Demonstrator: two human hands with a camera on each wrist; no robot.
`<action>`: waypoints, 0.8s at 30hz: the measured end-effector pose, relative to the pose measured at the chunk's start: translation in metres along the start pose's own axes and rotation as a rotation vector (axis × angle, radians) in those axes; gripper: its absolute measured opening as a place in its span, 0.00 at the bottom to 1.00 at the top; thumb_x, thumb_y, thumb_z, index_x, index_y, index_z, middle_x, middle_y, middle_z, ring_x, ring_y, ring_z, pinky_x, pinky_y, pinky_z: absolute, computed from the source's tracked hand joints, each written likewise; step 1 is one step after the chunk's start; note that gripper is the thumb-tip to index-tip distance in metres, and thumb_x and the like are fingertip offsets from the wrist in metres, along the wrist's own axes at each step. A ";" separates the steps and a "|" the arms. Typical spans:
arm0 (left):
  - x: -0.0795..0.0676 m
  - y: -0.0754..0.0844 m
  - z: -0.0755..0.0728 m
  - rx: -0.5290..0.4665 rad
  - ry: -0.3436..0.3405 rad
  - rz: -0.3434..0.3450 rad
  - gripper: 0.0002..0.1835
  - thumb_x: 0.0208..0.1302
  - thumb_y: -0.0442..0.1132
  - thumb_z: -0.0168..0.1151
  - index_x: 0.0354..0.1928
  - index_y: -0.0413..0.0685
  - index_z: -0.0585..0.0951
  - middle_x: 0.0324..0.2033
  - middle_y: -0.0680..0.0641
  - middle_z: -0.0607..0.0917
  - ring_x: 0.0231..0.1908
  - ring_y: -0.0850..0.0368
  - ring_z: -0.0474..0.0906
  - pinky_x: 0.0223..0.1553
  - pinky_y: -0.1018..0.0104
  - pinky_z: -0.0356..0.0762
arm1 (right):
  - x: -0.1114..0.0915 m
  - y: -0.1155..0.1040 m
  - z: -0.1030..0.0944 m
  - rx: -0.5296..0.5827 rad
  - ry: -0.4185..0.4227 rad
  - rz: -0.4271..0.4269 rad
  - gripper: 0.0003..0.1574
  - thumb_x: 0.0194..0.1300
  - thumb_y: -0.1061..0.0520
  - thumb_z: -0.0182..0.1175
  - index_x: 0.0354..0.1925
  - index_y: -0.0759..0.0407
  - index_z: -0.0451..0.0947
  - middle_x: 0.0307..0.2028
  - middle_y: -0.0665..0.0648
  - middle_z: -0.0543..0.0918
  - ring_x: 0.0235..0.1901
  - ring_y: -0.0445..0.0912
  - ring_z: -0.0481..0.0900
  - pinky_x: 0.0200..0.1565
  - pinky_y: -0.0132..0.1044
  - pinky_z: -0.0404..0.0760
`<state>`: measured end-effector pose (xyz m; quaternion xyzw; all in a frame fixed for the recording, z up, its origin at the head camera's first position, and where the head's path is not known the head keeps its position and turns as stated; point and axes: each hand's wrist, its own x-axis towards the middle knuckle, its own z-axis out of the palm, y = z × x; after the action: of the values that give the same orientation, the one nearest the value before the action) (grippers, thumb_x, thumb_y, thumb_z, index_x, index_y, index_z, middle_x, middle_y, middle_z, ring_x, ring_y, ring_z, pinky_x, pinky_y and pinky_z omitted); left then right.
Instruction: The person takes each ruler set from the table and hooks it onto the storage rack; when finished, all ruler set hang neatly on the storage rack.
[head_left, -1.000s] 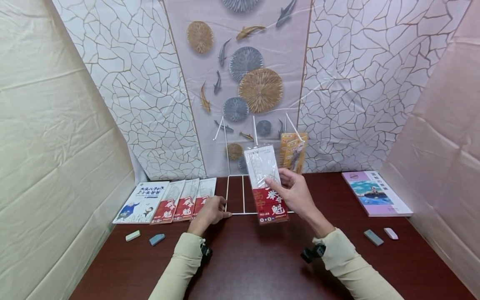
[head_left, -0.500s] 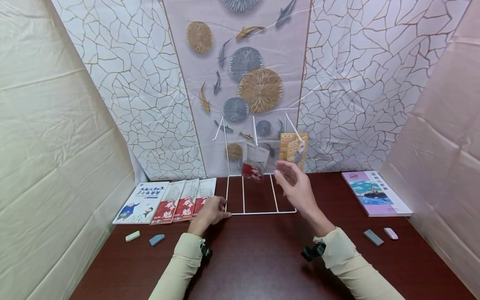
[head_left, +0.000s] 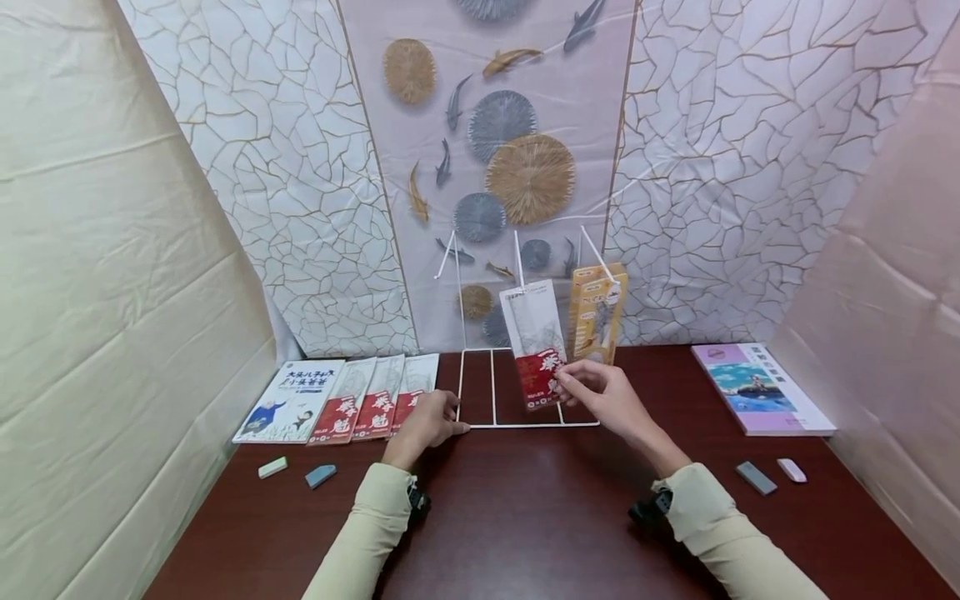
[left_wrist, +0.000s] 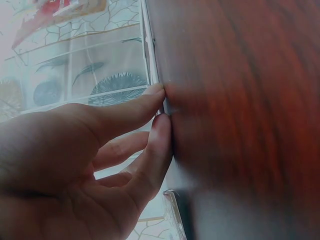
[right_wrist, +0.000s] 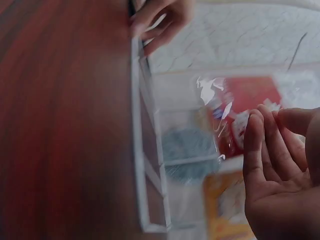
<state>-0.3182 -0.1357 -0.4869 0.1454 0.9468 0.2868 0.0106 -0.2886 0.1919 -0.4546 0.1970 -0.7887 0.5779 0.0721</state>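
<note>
A clear-wrapped ruler set packet (head_left: 531, 321), white above and red below, hangs tilted at the middle hook of a white wire rack (head_left: 517, 426). My right hand (head_left: 611, 402) pinches its lower right edge; in the right wrist view the fingertips (right_wrist: 254, 122) meet at the wrapper. At the rack's front left corner, my left hand (head_left: 426, 427) grips the base wire between thumb and fingers, which the left wrist view shows close up. Yellow packets (head_left: 588, 321) hang from the right hook. Nothing hangs on the left hook (head_left: 444, 258).
Three more ruler set packets (head_left: 377, 398) lie fanned beside a white book (head_left: 288, 402) at left. A pink-bordered book (head_left: 761, 390) lies at right. Small erasers sit in front: green (head_left: 272, 467), blue (head_left: 320, 477), grey (head_left: 756, 478), white (head_left: 792, 471). Patterned cloth closes the back.
Half a second ago the right hand was off the packet, which swung backward from the hook. The right hand now pinches its lower edge again. The left hand stays on the rack.
</note>
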 end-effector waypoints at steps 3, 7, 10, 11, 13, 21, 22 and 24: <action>0.002 0.002 0.000 0.013 0.008 0.011 0.25 0.55 0.40 0.77 0.53 0.35 0.82 0.33 0.44 0.87 0.33 0.58 0.80 0.41 0.62 0.81 | -0.005 0.016 -0.010 -0.025 -0.025 0.039 0.19 0.73 0.49 0.60 0.51 0.61 0.82 0.39 0.66 0.88 0.38 0.58 0.87 0.40 0.45 0.87; 0.002 0.003 -0.002 0.010 0.001 0.029 0.26 0.55 0.40 0.77 0.53 0.35 0.82 0.34 0.44 0.88 0.34 0.57 0.82 0.41 0.62 0.82 | -0.009 0.034 -0.023 -0.032 -0.027 0.119 0.17 0.72 0.50 0.62 0.51 0.61 0.82 0.41 0.71 0.87 0.40 0.62 0.87 0.42 0.51 0.87; 0.002 -0.001 -0.006 -0.018 0.017 0.043 0.24 0.57 0.40 0.76 0.52 0.34 0.82 0.33 0.44 0.88 0.34 0.57 0.83 0.41 0.62 0.82 | -0.010 0.046 -0.030 -0.055 -0.042 0.182 0.18 0.71 0.53 0.62 0.51 0.65 0.81 0.43 0.72 0.86 0.41 0.63 0.86 0.42 0.50 0.87; 0.002 -0.003 -0.008 -0.034 0.041 0.046 0.23 0.58 0.39 0.75 0.52 0.34 0.83 0.33 0.44 0.88 0.34 0.57 0.83 0.41 0.62 0.82 | -0.010 0.050 -0.032 -0.069 -0.050 0.199 0.18 0.71 0.54 0.62 0.52 0.66 0.81 0.43 0.72 0.87 0.41 0.63 0.86 0.42 0.49 0.87; 0.002 -0.009 -0.012 -0.041 0.128 0.060 0.20 0.59 0.37 0.73 0.50 0.34 0.84 0.32 0.43 0.88 0.33 0.55 0.84 0.41 0.60 0.83 | -0.011 0.054 -0.035 -0.113 -0.056 0.232 0.18 0.71 0.55 0.63 0.52 0.67 0.81 0.43 0.70 0.87 0.39 0.59 0.86 0.40 0.46 0.87; 0.000 -0.028 -0.023 0.256 0.313 0.080 0.05 0.58 0.32 0.70 0.32 0.36 0.84 0.27 0.41 0.85 0.36 0.41 0.82 0.43 0.49 0.79 | -0.013 0.059 -0.042 -0.290 -0.013 0.349 0.21 0.65 0.53 0.68 0.53 0.62 0.82 0.44 0.61 0.87 0.39 0.46 0.84 0.41 0.35 0.80; 0.000 -0.028 -0.023 0.273 0.283 0.079 0.05 0.58 0.32 0.70 0.29 0.38 0.83 0.25 0.42 0.84 0.34 0.41 0.81 0.42 0.49 0.79 | -0.013 0.060 -0.042 -0.298 -0.016 0.368 0.22 0.65 0.52 0.68 0.54 0.62 0.82 0.45 0.61 0.87 0.40 0.45 0.84 0.41 0.34 0.79; -0.001 -0.026 -0.022 0.286 0.227 0.082 0.07 0.58 0.32 0.70 0.27 0.40 0.81 0.22 0.44 0.82 0.31 0.43 0.81 0.39 0.49 0.78 | -0.014 0.060 -0.043 -0.308 -0.023 0.394 0.24 0.65 0.51 0.68 0.55 0.62 0.81 0.45 0.60 0.86 0.41 0.45 0.83 0.42 0.35 0.79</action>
<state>-0.3265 -0.1690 -0.4830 0.1505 0.9664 0.1638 -0.1289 -0.3049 0.2505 -0.4988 0.0328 -0.8914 0.4516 -0.0217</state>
